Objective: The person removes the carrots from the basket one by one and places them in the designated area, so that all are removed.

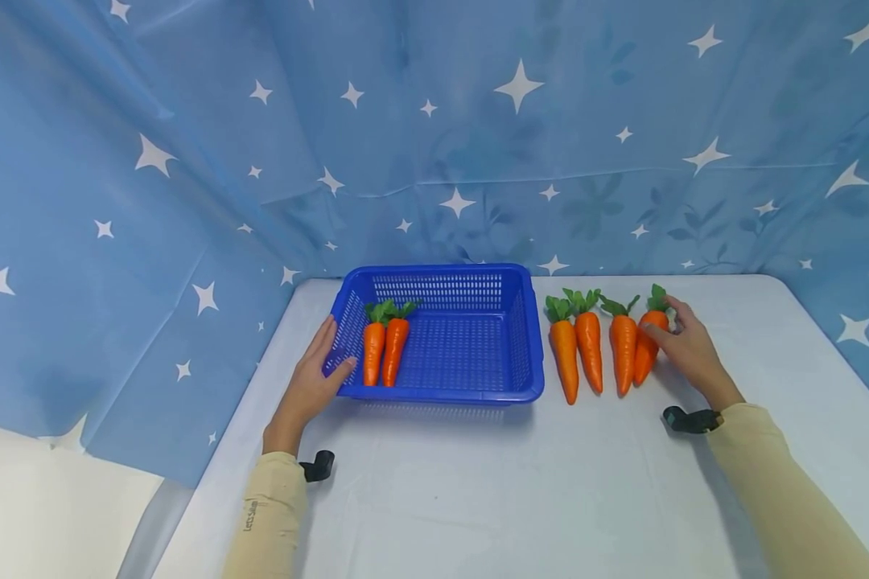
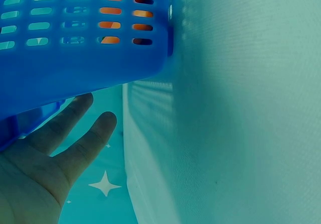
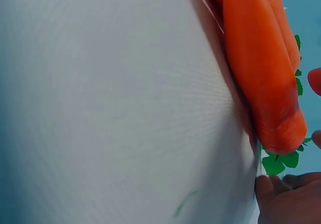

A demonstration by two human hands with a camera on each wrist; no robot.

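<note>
A blue plastic basket [image 1: 434,396] stands on the table with two orange carrots [image 1: 373,354] with green tops lying along its left side. My left hand [image 1: 311,379] rests at its front left corner, thumb over the rim. In the left wrist view its fingers [image 2: 83,151] are straight and spread beside the basket wall [image 2: 85,66]. Right of the basket several carrots [image 1: 564,362] lie in a row, leaves away from me. My right hand [image 1: 684,346] reaches over the rightmost carrot [image 1: 646,354], thumb and fingers spread about its leafy end. The right wrist view shows gaps between fingers and carrot [image 3: 266,73].
The white table [image 1: 434,498] ends at the back against a blue curtain [image 1: 420,137] with white stars. Black wrist cameras [image 1: 688,420] stick out from both sleeves [image 1: 782,482], the right one close over the table.
</note>
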